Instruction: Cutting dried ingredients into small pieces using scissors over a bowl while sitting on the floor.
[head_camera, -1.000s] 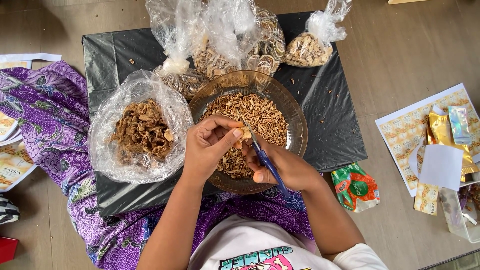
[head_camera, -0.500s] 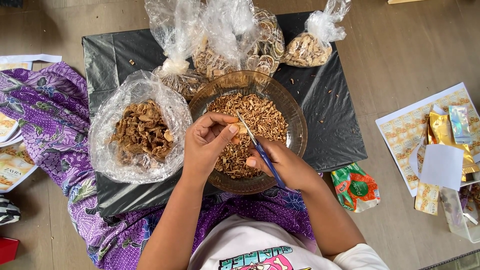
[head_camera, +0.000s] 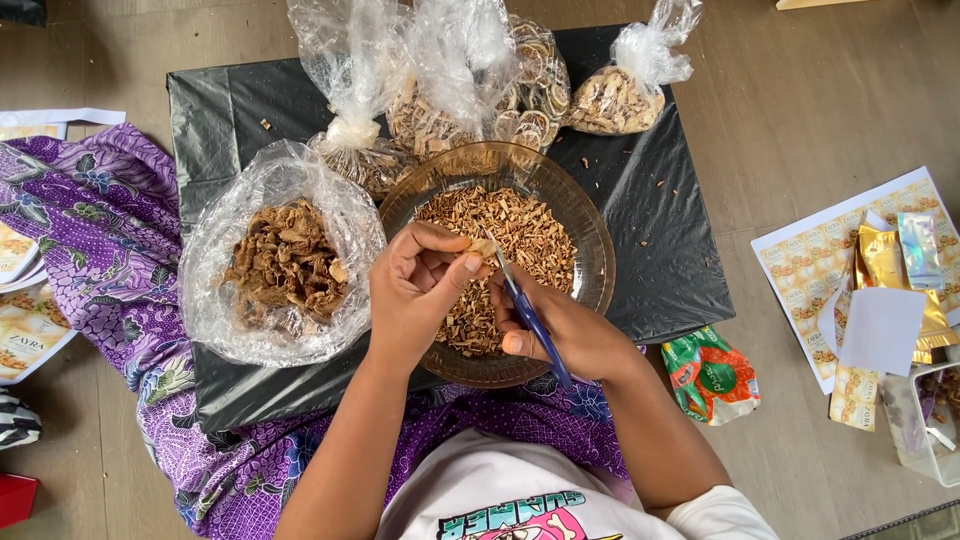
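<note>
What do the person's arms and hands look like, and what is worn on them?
Both forearms are bare, and the left hand and right hand wear no gloves; no rings or watch are visible. A short white sleeve covers the right upper arm. The white shirt has a pink and teal print on the chest.

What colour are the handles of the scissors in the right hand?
Blue: the scissors' plastic handles show against the right hand, best in the head view.
</note>
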